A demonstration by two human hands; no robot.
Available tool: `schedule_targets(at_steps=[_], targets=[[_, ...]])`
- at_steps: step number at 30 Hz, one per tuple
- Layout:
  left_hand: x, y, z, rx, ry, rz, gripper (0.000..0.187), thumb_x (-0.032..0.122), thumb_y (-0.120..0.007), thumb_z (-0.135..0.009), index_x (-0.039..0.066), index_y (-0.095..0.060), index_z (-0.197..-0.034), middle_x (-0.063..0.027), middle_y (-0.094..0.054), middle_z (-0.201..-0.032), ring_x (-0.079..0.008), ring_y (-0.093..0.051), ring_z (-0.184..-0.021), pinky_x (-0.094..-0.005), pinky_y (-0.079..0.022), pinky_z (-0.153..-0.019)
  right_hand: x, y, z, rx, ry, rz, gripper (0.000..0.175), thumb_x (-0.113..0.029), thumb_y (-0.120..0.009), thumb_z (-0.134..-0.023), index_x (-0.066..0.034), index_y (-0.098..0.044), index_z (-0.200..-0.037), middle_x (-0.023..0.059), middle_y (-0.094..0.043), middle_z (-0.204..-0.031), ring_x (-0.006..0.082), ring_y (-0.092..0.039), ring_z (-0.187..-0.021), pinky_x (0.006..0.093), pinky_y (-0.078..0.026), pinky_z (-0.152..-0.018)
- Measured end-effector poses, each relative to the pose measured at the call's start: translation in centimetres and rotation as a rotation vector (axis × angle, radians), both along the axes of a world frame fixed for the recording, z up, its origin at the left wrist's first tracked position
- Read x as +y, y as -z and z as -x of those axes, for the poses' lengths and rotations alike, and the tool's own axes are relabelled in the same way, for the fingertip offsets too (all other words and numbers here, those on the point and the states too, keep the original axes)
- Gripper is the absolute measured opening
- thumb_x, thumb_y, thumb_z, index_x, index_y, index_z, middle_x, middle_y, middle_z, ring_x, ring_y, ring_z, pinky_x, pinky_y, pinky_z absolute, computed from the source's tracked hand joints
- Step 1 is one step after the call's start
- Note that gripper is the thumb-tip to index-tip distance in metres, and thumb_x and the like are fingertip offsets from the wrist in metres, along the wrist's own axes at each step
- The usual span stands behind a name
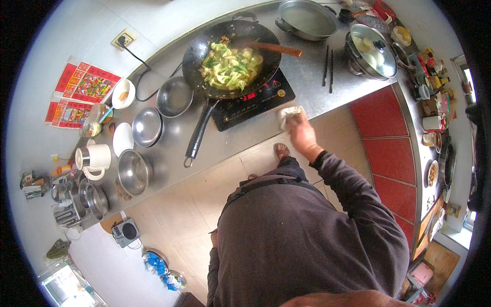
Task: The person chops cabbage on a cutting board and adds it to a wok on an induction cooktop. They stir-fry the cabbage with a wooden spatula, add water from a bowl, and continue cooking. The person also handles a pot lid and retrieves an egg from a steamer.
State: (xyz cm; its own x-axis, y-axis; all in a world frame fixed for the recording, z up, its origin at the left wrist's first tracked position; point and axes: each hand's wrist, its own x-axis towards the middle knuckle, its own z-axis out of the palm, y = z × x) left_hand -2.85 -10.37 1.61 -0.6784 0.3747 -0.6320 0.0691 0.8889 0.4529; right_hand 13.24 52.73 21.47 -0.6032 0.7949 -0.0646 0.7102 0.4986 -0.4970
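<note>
My right hand [302,132] presses a white cloth [288,114] on the counter's front edge, just right of the induction cooker [230,117]. On the cooker stands a black wok [268,36] holding chopped green and pale vegetables [232,65]; its black handle points toward the front edge. A wooden spatula [284,48] rests in the wok with its handle over the right rim. Low beside my body, my left hand [214,238] is mostly hidden by my torso; its fingers cannot be made out. Dark chopsticks [325,66] lie on the counter right of the cooker.
A lidded pot [373,53] and an open pot of liquid [307,19] stand at the right back. Left are metal bowls [147,126], a white plate [123,139] and a white jug [100,155]. A plugged black cord [134,55] runs behind the bowls. Red cabinets [383,119] border the right.
</note>
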Motion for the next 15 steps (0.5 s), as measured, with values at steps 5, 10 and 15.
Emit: schedule_targets(at_steps=[5,10,15], targets=[[-0.3,-0.5,-0.2,0.072,0.056,-0.094,0.038,0.035,-0.065,-0.094,0.003,-0.077,-0.109,-0.0144,-0.077,-0.092,-0.0246,-0.071,-0.086,-0.0418,-0.054,-0.076,-4.9,-1.9,3.6,0.050,-0.687,0.257,0.047,-0.011,-0.066,-0.082,-0.0181,-0.069,-0.128,0.0148,-0.068,-0.121,0.0362,-0.067,-0.109,0.0457,-0.057,-0.090],[-0.2,-0.5,-1.0,-0.053,-0.159,-0.149,0.037,0.036,-0.065,-0.095,0.002,-0.076,-0.108,-0.0148,-0.077,-0.094,-0.0250,-0.071,-0.085,-0.0425,-0.054,-0.075,-3.7,-8.0,5.7,0.399,-0.331,-0.094,0.038,-0.009,-0.065,-0.083,-0.0102,-0.068,-0.121,0.0157,-0.065,-0.113,0.0376,-0.066,-0.104,0.0473,-0.057,-0.085],[0.9,-0.3,-0.9,0.009,0.035,-0.032,0.039,0.038,-0.062,-0.098,0.002,-0.075,-0.104,-0.0179,-0.076,-0.095,-0.0286,-0.072,-0.085,-0.0430,-0.054,-0.074,-2.9,-7.9,12.1,0.113,-0.298,-0.160,0.031,-0.010,-0.059,-0.087,-0.0044,-0.066,-0.116,0.0169,-0.062,-0.116,0.0380,-0.065,-0.106,0.0482,-0.057,-0.085]])
